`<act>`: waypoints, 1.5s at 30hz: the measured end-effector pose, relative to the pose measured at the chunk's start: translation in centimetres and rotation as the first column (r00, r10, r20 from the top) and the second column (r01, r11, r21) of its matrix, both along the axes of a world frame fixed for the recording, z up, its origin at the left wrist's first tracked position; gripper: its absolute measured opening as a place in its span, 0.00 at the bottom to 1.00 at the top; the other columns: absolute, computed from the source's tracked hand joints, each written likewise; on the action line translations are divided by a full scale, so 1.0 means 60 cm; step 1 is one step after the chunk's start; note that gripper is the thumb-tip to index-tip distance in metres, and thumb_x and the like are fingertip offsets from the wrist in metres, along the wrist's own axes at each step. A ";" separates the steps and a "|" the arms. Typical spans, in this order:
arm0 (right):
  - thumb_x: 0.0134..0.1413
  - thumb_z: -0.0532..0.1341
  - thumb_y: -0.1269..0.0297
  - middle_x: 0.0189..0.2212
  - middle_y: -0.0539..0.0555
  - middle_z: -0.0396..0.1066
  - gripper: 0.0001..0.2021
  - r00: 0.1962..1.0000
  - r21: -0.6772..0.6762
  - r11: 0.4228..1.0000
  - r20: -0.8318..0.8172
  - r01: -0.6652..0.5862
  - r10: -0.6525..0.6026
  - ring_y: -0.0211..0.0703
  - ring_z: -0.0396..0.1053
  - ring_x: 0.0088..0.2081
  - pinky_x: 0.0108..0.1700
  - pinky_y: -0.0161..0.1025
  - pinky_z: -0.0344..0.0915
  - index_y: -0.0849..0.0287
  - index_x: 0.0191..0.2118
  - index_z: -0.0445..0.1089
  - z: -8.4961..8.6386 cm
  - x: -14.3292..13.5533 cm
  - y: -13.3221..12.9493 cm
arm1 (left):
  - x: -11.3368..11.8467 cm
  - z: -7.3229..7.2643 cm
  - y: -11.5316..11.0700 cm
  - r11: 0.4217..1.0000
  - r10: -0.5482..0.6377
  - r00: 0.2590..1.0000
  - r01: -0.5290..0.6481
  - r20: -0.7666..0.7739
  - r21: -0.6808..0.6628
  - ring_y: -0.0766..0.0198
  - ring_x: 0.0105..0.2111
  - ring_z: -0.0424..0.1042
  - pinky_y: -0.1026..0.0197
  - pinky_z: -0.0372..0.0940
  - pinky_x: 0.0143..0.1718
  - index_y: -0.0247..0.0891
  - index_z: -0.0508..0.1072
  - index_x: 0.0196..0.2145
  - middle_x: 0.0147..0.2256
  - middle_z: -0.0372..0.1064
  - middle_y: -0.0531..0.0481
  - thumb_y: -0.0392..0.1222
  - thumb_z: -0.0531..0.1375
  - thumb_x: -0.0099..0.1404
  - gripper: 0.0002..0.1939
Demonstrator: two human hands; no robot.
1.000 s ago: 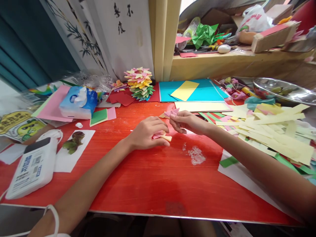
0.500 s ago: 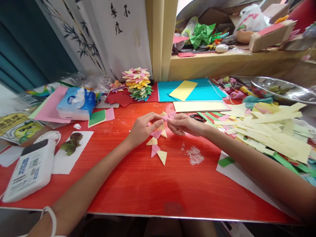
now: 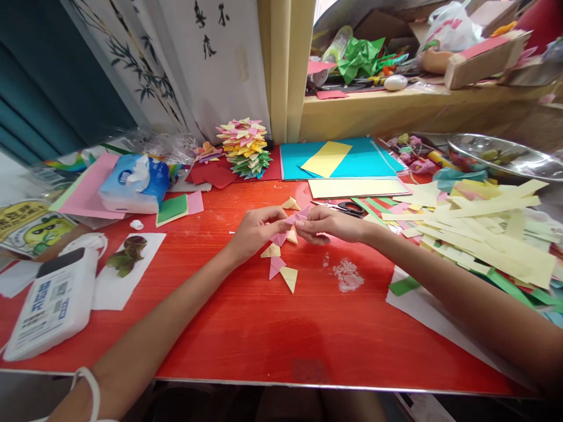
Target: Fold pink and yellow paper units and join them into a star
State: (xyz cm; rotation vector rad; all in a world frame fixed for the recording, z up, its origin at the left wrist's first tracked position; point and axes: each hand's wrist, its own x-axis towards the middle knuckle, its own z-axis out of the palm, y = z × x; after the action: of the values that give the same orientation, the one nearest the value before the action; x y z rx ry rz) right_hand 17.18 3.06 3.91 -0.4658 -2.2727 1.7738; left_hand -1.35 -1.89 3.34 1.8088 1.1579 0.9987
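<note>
Between the fingertips of both hands is a small folded pink paper piece (image 3: pixel 298 217). My left hand (image 3: pixel 259 231) pinches its left side, and my right hand (image 3: pixel 328 224) pinches its right side. Below them on the red table (image 3: pixel 246 334), folded triangles lie in a loose chain, among them a pink one (image 3: pixel 276 266) and a pale yellow one (image 3: pixel 289 278). Another yellow triangle (image 3: pixel 291 203) rests just above the fingers. Black-handled scissors (image 3: pixel 350 208) lie behind my right hand, partly covered by it.
A layered paper model (image 3: pixel 246 149) stands at the back. Teal sheets (image 3: pixel 338 159) lie beside it. Yellow strips (image 3: pixel 492 228) heap at the right, before a metal bowl (image 3: pixel 505 157). At left are a tissue pack (image 3: pixel 134 183) and a white box (image 3: pixel 55 302).
Both hands have moved down slightly with the pink piece, and my left hand's fingers have shifted. More of the scissors and the upper yellow triangle now shows.
</note>
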 end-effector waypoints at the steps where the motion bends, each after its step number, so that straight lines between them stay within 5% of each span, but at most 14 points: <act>1: 0.60 0.49 0.59 0.12 0.45 0.54 0.21 1.000 0.021 1.000 0.003 0.009 -0.009 0.26 0.50 0.15 0.22 0.32 0.47 0.62 0.18 0.55 0.002 -0.002 -0.002 | 0.000 0.001 -0.002 1.000 0.008 1.000 -0.008 0.006 0.005 0.70 0.24 0.59 0.67 0.54 0.26 0.34 0.68 0.22 0.21 0.62 0.54 0.46 0.57 0.57 0.12; 10: 0.60 0.47 0.57 0.13 0.45 0.49 0.23 0.991 0.055 0.991 -0.059 0.125 -0.121 0.27 0.46 0.16 0.21 0.33 0.44 0.61 0.17 0.51 0.006 -0.009 -0.008 | 0.002 0.006 -0.011 0.999 0.028 0.988 -0.032 0.155 0.022 0.69 0.26 0.65 0.66 0.59 0.29 0.35 0.71 0.25 0.24 0.67 0.53 0.44 0.58 0.56 0.09; 21: 0.60 0.48 0.58 0.12 0.44 0.49 0.22 0.989 -0.088 0.996 -0.147 0.023 -0.036 0.26 0.44 0.15 0.19 0.34 0.41 0.62 0.17 0.53 0.004 -0.004 -0.003 | 0.000 0.011 -0.004 0.994 -0.105 0.989 0.106 0.108 0.001 0.68 0.29 0.65 0.64 0.60 0.32 0.35 0.67 0.27 0.27 0.66 0.51 0.45 0.52 0.61 0.11; 29: 0.60 0.47 0.58 0.13 0.45 0.51 0.22 0.997 -0.029 1.000 -0.077 0.013 -0.015 0.27 0.47 0.16 0.21 0.33 0.45 0.62 0.17 0.54 0.001 -0.003 0.001 | 0.006 0.004 -0.008 0.999 0.033 0.999 -0.034 0.039 0.037 0.68 0.27 0.64 0.65 0.59 0.29 0.35 0.67 0.26 0.24 0.64 0.52 0.46 0.56 0.58 0.11; 34: 0.60 0.48 0.58 0.16 0.47 0.55 0.20 0.999 -0.024 1.000 -0.048 -0.012 0.011 0.28 0.50 0.18 0.22 0.33 0.47 0.63 0.21 0.60 0.000 0.015 0.020 | -0.006 0.018 -0.005 0.994 -0.106 0.994 0.106 -0.018 -0.002 0.66 0.28 0.68 0.63 0.62 0.31 0.34 0.70 0.28 0.27 0.68 0.49 0.41 0.52 0.60 0.10; 37: 0.60 0.49 0.59 0.18 0.47 0.56 0.18 0.980 -0.076 0.989 -0.141 0.130 -0.140 0.27 0.48 0.18 0.20 0.33 0.44 0.64 0.23 0.62 -0.009 0.030 0.039 | -0.027 0.036 0.004 0.987 -0.147 0.981 0.153 -0.127 0.040 0.67 0.29 0.66 0.63 0.61 0.33 0.35 0.71 0.30 0.29 0.67 0.49 0.33 0.48 0.59 0.11; 41: 0.60 0.48 0.58 0.16 0.46 0.52 0.17 0.929 -0.114 0.946 -0.186 0.303 -0.320 0.28 0.48 0.17 0.20 0.33 0.43 0.64 0.28 0.63 -0.028 0.029 0.047 | -0.052 0.064 0.006 0.937 -0.345 0.832 0.333 -0.433 -0.107 0.65 0.38 0.63 0.62 0.59 0.39 0.41 0.72 0.34 0.38 0.63 0.49 0.32 0.47 0.57 0.15; 45: 0.58 0.49 0.55 0.17 0.48 0.57 0.18 0.957 -0.115 0.955 -0.073 0.272 -0.281 0.28 0.50 0.17 0.19 0.32 0.44 0.64 0.27 0.64 -0.042 0.014 0.039 | -0.050 0.069 -0.006 0.851 -0.523 0.618 0.423 -0.587 -0.312 0.59 0.48 0.56 0.58 0.55 0.47 0.48 0.68 0.43 0.45 0.56 0.50 0.40 0.55 0.55 0.16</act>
State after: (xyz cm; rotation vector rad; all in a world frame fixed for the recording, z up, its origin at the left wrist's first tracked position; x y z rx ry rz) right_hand 18.03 5.38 1.39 -0.6752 -1.9524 1.7370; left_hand -4.38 -2.24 7.47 2.2525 0.9886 -0.0739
